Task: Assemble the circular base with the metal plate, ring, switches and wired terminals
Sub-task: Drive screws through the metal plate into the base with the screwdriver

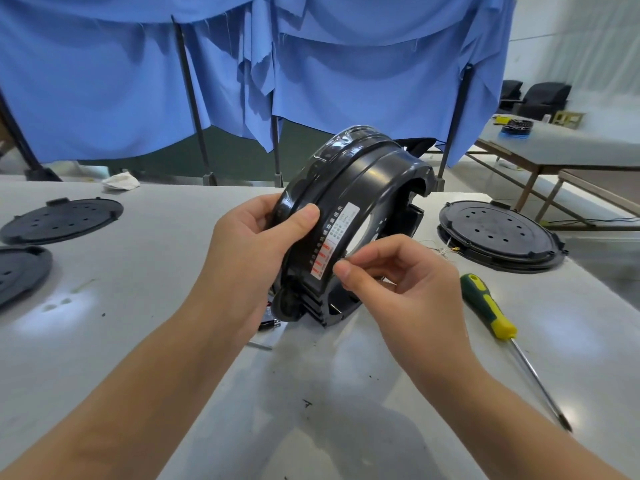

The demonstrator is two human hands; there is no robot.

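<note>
Circular base point(349, 216), a black plastic ring-shaped housing, stands on its edge on the pale table point(173, 341) in the middle of my view, its lower rim touching the tabletop and its open centre turned to the right. I judge it is tipped up this way so that the printed label point(334, 244) on its outer wall faces me and can be worked on.

Nearest me, both bare forearms reach in from the bottom corners. My left hand point(252, 244) grips the left side of the base, thumb curled over the outer wall just above the label and fingers wrapped behind, which steadies the housing upright. My right hand point(398, 282) comes in from the right with thumb and forefinger pinched together at the label's lower right edge; they appear to hold a thin clear film or the label's corner, though I cannot tell which. The other fingers are loosely curled.

Just beside the right wrist lies a screwdriver point(491, 313) with a green and yellow handle, its shaft pointing toward me. Under the base's lower left edge, a small dark part shows, too hidden to name.

Further back, black perforated discs lie flat: one on the right point(498, 233) with thin wires point(440, 249) beside it, two on the left point(62, 220). Beyond the table hang blue cloths point(311, 64).
</note>
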